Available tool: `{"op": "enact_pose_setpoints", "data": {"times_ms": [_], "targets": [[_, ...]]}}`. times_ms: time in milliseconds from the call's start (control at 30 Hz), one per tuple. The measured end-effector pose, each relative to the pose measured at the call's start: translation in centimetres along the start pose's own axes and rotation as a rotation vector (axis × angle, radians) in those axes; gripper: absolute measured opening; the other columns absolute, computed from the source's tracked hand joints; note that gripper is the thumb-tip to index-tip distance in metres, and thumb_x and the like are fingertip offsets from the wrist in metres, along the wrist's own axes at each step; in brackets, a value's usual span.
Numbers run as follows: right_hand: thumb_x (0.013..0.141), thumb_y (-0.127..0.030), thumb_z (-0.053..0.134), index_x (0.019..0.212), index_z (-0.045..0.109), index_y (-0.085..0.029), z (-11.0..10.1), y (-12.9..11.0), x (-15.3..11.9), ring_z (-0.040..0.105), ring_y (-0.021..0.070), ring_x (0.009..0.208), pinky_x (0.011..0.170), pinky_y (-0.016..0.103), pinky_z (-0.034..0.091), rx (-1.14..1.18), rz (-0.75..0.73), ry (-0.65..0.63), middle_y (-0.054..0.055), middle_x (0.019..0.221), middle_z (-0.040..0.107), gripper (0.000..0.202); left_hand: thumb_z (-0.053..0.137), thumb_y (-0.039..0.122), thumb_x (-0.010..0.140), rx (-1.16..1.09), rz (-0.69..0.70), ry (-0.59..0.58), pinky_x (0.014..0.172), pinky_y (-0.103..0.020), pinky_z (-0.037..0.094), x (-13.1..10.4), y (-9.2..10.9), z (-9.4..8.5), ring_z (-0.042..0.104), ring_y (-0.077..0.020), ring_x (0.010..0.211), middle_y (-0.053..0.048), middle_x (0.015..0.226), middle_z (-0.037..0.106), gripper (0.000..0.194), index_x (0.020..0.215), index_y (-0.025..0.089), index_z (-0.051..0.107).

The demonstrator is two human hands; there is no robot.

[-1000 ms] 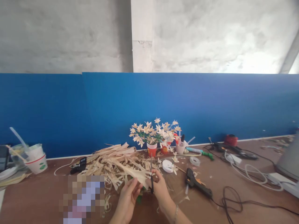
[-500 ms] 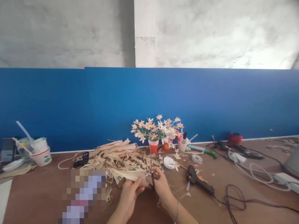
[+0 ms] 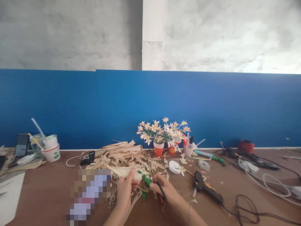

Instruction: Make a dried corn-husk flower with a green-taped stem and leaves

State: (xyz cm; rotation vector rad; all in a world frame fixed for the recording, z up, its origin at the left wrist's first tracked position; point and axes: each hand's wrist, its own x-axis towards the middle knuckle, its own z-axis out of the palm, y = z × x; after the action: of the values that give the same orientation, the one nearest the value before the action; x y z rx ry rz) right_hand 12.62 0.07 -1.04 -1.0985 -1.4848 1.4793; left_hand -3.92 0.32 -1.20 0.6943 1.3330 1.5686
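Observation:
My left hand [image 3: 125,191] is closed on a pale, broad piece of dried husk [image 3: 123,172], pinched between thumb and fingers. In my right hand [image 3: 167,191] is a pair of scissors [image 3: 160,189], its dark handle around my fingers and its blades pointing up and away. The scissors are apart from the husk. Between my hands lies a green wrapped piece [image 3: 147,180], partly hidden by husk scraps. Just beyond is a heap of dried husk strips [image 3: 117,155].
Behind the heap stand red-and-white cups [image 3: 158,150] of pale husk flowers [image 3: 156,128]. To the right are a white tape roll [image 3: 174,167], a black glue gun [image 3: 207,188] and loose cables [image 3: 245,204]. At left, paper cups [image 3: 51,153] and a pixelated item [image 3: 89,197].
My hands have drawn apart. The scissors have come away from the husk and tilted, and the green piece now shows between them. The view has turned slightly left.

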Motion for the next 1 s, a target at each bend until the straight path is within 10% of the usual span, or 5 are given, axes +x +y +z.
{"op": "enact_pose_setpoints", "data": {"times_ms": [200,1000], "targets": [[0.061,-0.051,0.068,0.083,0.05,-0.018,0.1,1.4,-0.3,0.049,0.0068,0.037,0.031,0.012,0.027,-0.116,0.063,-0.169,-0.006,0.051,0.054,0.043,0.07,0.049,0.056,-0.05,-0.01,0.03,0.041,-0.025,0.044,0.1,0.3,-0.1,0.059,-0.0178,0.043,-0.006,0.045,0.063,0.044,0.067,0.007,0.065],[0.06,-0.057,0.067,0.077,0.053,-0.015,0.6,0.6,-0.4,0.039,0.0048,0.029,0.028,0.013,0.022,-0.093,0.07,-0.141,-0.007,0.041,0.048,0.047,0.066,0.054,0.061,0.016,-0.081,-0.064,0.041,-0.023,0.041,-0.5,0.0,0.4,0.056,-0.0147,0.04,-0.006,0.045,0.062,0.045,0.062,0.009,0.061]]}}
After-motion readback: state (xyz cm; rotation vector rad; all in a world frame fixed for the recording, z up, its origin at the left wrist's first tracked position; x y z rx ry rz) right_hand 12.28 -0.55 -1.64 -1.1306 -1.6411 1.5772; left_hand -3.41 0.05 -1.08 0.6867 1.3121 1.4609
